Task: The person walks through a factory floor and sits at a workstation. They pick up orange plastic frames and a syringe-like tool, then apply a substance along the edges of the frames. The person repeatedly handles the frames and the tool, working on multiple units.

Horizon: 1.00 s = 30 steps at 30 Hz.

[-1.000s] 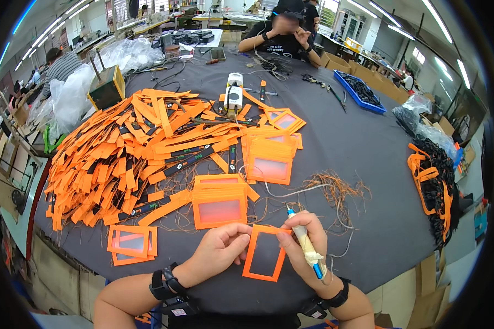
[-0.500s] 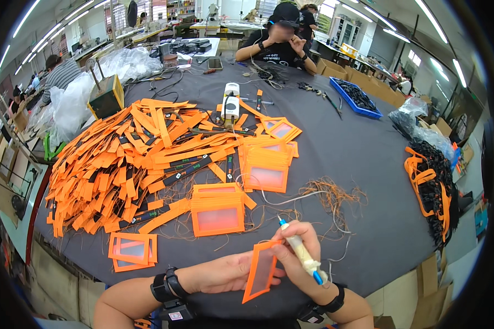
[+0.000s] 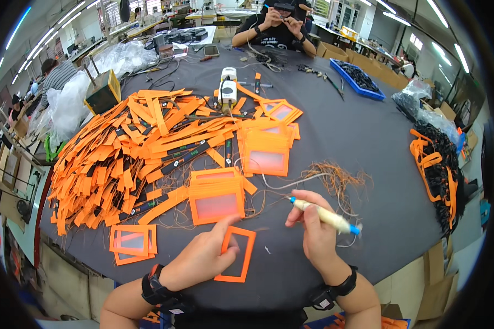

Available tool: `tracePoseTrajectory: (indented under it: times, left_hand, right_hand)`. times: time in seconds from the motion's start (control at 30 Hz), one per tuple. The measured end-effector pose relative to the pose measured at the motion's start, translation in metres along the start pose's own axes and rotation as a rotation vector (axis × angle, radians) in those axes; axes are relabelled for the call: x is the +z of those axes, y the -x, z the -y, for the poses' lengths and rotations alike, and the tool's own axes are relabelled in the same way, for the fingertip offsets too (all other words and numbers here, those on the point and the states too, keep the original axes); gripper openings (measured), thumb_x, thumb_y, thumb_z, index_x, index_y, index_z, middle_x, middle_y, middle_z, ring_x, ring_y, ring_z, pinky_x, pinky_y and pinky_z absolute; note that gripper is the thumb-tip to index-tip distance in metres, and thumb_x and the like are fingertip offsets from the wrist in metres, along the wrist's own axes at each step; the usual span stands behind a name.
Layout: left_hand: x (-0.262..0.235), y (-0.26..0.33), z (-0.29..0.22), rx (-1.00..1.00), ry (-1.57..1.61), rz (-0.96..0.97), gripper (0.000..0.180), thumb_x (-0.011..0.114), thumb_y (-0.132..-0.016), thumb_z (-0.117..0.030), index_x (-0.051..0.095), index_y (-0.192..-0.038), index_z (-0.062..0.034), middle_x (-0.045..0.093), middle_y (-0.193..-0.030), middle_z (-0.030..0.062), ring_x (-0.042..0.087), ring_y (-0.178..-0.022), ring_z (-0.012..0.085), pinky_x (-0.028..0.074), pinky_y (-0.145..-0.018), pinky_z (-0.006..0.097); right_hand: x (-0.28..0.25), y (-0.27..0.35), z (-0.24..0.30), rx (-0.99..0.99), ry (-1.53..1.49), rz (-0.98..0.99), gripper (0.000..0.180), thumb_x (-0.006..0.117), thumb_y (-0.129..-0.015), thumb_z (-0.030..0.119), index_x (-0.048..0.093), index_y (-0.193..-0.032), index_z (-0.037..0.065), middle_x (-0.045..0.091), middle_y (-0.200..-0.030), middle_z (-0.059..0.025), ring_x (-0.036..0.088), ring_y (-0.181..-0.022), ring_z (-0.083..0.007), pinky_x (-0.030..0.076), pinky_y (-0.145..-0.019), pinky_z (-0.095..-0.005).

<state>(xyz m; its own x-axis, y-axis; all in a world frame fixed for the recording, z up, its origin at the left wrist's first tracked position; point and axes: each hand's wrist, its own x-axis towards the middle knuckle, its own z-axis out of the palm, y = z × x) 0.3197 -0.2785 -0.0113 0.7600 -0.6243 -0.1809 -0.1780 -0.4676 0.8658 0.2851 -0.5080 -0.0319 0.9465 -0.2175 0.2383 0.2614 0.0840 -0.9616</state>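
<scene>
My left hand [image 3: 200, 256] grips an orange-bordered clear window piece [image 3: 250, 252] by its left edge, thumb over the border, above the near part of the table. To the right, my right hand [image 3: 319, 244] is closed around a cream corded pen-shaped tool [image 3: 332, 219] with blue ends. The tool's tip points up and left, apart from the piece. Just beyond my left hand lies a stack of similar window pieces [image 3: 218, 220], with another stack [image 3: 266, 169] behind it. Two or so overlapping pieces [image 3: 133, 229] rest at the near left.
A large heap of orange and black strips [image 3: 110, 175] covers the left side. Loose orange threads [image 3: 337, 181] lie right of centre, near the cord. A white power unit [image 3: 228, 90], a blue tray of black parts [image 3: 357, 79] and a co-worker [image 3: 274, 33] are farther back.
My hands have moved apart; the tool has gone right, away from the window piece. My left hand has shifted left and turned the piece flatter to view.
</scene>
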Motion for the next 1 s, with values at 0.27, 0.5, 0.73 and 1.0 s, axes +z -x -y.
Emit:
tracePoseTrajectory:
  times: [0.27,0.5,0.73,1.0]
  left_hand:
    - [-0.008,0.015,0.009,0.161,-0.550,-0.186,0.037,0.067,-0.079,-0.015,0.054,-0.110,0.0002,0.057,-0.094,0.0147,0.060,-0.078,0.0322,0.049,-0.067,0.039]
    - [-0.007,-0.031,0.011,0.235,-0.515,-0.099,0.021,0.068,-0.079,-0.018,0.061,-0.085,0.0007,0.061,-0.078,0.0148,0.060,-0.073,0.0319,0.048,-0.064,0.038]
    - [0.004,-0.054,0.020,0.267,-0.504,-0.052,0.022,0.067,-0.081,-0.019,0.060,-0.082,0.0018,0.062,-0.071,0.0144,0.063,-0.067,0.0281,0.049,-0.060,0.036]
    - [-0.009,-0.046,0.023,-0.093,0.115,0.103,0.010,0.055,-0.091,-0.008,0.057,-0.088,0.0020,0.061,-0.069,0.0043,0.062,-0.057,0.0101,0.051,-0.049,0.022]
  right_hand:
    - [0.007,0.000,-0.011,0.338,-0.148,0.174,0.012,0.055,-0.089,0.008,0.055,-0.099,0.002,0.057,-0.076,-0.0038,0.055,-0.067,-0.0096,0.046,-0.061,-0.0232]
    - [0.004,-0.002,-0.020,0.306,-0.286,0.164,0.009,0.059,-0.089,0.011,0.053,-0.090,0.005,0.055,-0.077,-0.0015,0.052,-0.066,-0.0062,0.043,-0.060,-0.0203]
    - [0.004,-0.001,-0.014,0.253,-0.044,0.162,0.010,0.059,-0.089,0.013,0.053,-0.086,0.005,0.055,-0.069,0.0012,0.051,-0.060,-0.0033,0.042,-0.053,-0.0180]
    - [0.019,0.005,-0.027,0.188,0.215,0.247,0.011,0.061,-0.086,0.008,0.053,-0.085,0.001,0.061,-0.071,-0.0039,0.060,-0.061,-0.0064,0.047,-0.053,-0.0188]
